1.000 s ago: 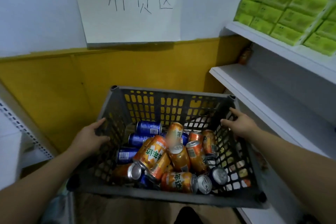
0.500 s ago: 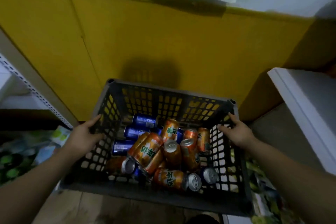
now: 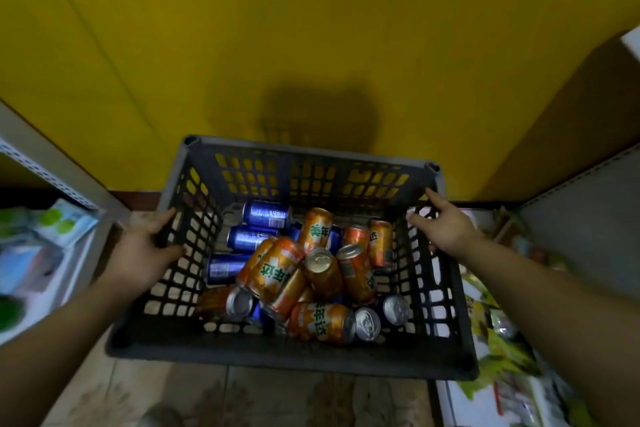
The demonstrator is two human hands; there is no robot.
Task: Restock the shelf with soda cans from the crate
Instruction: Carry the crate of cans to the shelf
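Crate [image 3: 291, 355]: lower than before, floor [image 3: 277, 399] now in view.
Left hand [image 3: 145, 250]: still grasping left wall.
Right hand [image 3: 446, 225]: still grasping right rim.

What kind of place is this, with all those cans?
Probably a small shop. A shelf of packets stands on the left, more packaged goods lie on the right, and the left hand and right hand hold a grey crate piled with orange and blue soda cans.

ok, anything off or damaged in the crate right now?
No damage or spills visible. The orange cans lie piled loosely over blue cans in the crate, mostly on their sides. The left hand and right hand grip its side walls.
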